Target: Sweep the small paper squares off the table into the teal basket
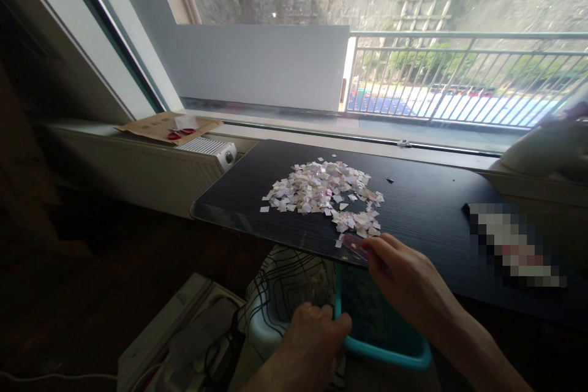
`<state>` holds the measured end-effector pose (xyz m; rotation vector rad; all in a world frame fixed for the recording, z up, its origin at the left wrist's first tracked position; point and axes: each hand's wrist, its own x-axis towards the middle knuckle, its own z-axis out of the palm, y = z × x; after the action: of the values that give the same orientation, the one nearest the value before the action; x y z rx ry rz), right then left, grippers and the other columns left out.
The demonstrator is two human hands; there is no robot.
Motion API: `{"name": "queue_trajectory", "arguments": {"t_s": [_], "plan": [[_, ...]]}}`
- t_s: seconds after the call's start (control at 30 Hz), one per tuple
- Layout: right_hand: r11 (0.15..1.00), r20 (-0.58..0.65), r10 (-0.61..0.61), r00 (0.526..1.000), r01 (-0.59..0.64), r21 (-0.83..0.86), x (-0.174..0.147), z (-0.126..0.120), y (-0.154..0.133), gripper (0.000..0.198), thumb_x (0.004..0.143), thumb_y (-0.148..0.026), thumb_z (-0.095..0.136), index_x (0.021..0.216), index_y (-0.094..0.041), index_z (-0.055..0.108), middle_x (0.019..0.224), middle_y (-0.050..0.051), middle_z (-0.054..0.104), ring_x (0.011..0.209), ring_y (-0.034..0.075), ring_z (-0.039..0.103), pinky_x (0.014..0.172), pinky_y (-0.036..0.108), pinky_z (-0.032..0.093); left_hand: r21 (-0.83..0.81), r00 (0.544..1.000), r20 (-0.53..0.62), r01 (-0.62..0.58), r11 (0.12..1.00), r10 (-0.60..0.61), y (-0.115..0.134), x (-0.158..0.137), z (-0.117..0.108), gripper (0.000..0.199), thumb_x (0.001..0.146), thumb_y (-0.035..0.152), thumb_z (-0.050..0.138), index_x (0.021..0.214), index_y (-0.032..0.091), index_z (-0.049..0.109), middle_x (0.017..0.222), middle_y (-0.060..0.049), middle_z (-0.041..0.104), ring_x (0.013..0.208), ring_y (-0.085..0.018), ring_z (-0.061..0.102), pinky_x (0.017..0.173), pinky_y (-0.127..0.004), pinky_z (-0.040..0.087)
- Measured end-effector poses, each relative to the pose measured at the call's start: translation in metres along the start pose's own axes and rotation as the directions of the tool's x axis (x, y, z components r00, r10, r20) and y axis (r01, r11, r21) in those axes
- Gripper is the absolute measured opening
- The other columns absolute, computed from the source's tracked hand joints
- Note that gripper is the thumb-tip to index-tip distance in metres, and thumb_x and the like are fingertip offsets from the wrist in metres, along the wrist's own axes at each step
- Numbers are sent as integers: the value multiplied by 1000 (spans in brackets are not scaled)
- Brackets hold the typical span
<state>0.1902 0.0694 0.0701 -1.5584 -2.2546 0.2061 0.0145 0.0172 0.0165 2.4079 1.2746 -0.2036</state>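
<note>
Scraps of paper (312, 187) lie in a heap on the dark bench (418, 190), with a smaller cluster (356, 222) at its near right side. Fingers of the right hand (395, 260) grasp a flat pinkish piece (353, 244) beside this cluster. Fingers of the left hand (316, 331) clasp the left rim of a turquoise bin (390, 354).

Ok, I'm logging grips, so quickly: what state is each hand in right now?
Left hand: closed, apparently on the rim of the teal bin.
Right hand: closed, holding a flat, translucent pinkish piece.
</note>
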Motion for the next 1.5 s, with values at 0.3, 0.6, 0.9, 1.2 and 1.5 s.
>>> {"name": "queue_trajectory", "arguments": {"t_s": [0.3, 0.6, 0.9, 1.2, 1.5], "plan": [[997, 0, -22, 1000, 22, 73, -2, 0, 2, 20, 90, -20, 41, 95, -21, 60, 81, 2, 58, 67, 14, 55, 61, 24, 39, -6, 997, -73, -33, 999, 32, -4, -1, 7, 21, 75, 11, 54, 92, 22, 53, 86, -4, 62, 79, -26, 61, 72, -37, 47], [992, 46, -41, 998, 35, 119, -6, 1, -5, 21, 90, -18, 40, 97, -20, 60, 82, 2, 58, 68, 14, 54, 62, 25, 39, 8, 997, -72, -29, 1000, 29, -4, 1, 9, 17, 77, 14, 53, 91, 23, 52, 85, -3, 61, 77, -25, 60, 71, -36, 47], [998, 22, -17, 1000, 16, 60, 0, 1, 2, 20, 89, -18, 41, 94, -20, 60, 85, 4, 59, 70, 14, 56, 64, 25, 41, 7, 999, -28, -23, 1000, 23, -2, -1, 0, 17, 78, 14, 54, 93, 22, 53, 87, -4, 62, 78, -24, 60, 71, -33, 46], [981, 97, -79, 992, 60, 184, -16, 0, -8, 20, 90, -17, 40, 95, -21, 59, 80, 2, 57, 67, 13, 53, 60, 23, 40, 6, 997, -76, -30, 1000, 31, -2, -1, 3, 20, 75, 12, 56, 92, 22, 53, 84, -3, 62, 77, -24, 60, 72, -35, 46], [998, 51, -52, 997, 50, 46, 3, -5, 12, 21, 88, -17, 40, 95, -21, 60, 83, 3, 60, 68, 13, 56, 60, 23, 40, -6, 998, -50, -27, 1000, 26, -5, -2, 4, 20, 76, 12, 54, 94, 22, 54, 87, -4, 62, 79, -25, 60, 69, -35, 46]]}}
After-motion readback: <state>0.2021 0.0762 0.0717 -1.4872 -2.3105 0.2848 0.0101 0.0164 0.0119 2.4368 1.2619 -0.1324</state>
